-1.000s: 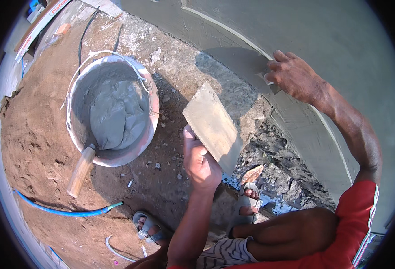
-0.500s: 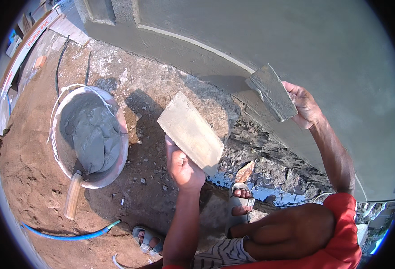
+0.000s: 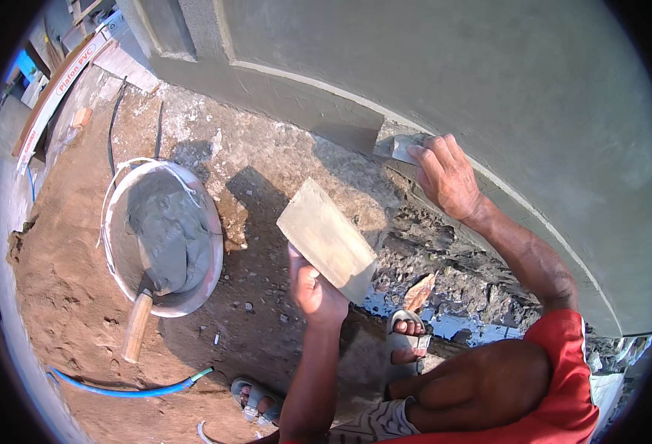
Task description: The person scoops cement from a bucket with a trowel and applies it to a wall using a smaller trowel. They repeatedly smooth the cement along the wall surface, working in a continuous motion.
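Observation:
From below, my left hand [image 3: 318, 294] grips a pale rectangular board [image 3: 327, 240], its broad face turned up and thinly smeared with mortar. My right hand [image 3: 448, 177] is closed on a grey, mortar-smeared plastering float [image 3: 404, 149] and holds it against the low band of the wall [image 3: 296, 122], just under the raised ledge. The fingers and wrist cover part of that float. Left of the board stands a whitish bucket [image 3: 217, 251] of wet grey mortar [image 3: 181, 229]. A trowel with a wooden handle [image 3: 137, 325] leans in it, its blade in the mortar.
Smooth grey plastered wall [image 3: 451, 66] fills the upper right. Rough, broken soil [image 3: 444, 259] and a blue-white strip [image 3: 459, 326] lie along its foot. A blue hose [image 3: 133, 391] crosses the dirt at lower left. My sandalled foot [image 3: 407, 342] is below the board.
My right hand has moved left and brought the float from in front of the wall onto its low band. The board in my left hand appears slightly lower and farther right.

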A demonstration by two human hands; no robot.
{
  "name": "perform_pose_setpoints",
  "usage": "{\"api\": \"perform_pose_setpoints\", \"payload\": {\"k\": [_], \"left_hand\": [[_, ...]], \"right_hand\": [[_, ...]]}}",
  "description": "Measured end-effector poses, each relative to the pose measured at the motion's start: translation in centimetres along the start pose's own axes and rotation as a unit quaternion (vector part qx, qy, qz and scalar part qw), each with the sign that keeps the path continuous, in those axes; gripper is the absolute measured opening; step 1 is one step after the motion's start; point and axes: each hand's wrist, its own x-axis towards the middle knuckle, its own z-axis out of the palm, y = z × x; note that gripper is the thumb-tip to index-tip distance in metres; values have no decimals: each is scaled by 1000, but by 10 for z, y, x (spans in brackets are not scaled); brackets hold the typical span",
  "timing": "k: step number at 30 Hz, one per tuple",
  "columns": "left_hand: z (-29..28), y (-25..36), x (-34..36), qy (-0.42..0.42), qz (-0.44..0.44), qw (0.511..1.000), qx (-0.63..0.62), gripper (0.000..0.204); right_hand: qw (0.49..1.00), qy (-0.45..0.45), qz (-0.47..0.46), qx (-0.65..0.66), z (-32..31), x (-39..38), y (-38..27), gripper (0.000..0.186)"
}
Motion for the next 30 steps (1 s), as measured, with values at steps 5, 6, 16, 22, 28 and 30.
{"api": "perform_pose_setpoints", "payload": {"k": [5,6,16,22,28,30], "left_hand": [[-2,-2,-1,-1,2,1000,15,62],[-2,-2,-2,1,3,1000,20,62],[-8,-5,-4,5,3,999,35,63],[-8,-9,0,7,-9,999,32,63],[-1,-21,6,-13,-29,999,22,61],[1,-24,8,-20,-31,999,21,60]], "right_hand": [[999,-19,17,-40,16,22,5,40],[998,-24,19,-50,21,23,5,36],[992,-80,40,89,-3,-12,-16,33],[982,-78,111,132,-38,33,3,40],[978,-101,129,126,-36,33,16,37],[972,-123,154,126,-50,20,17,37]]}}
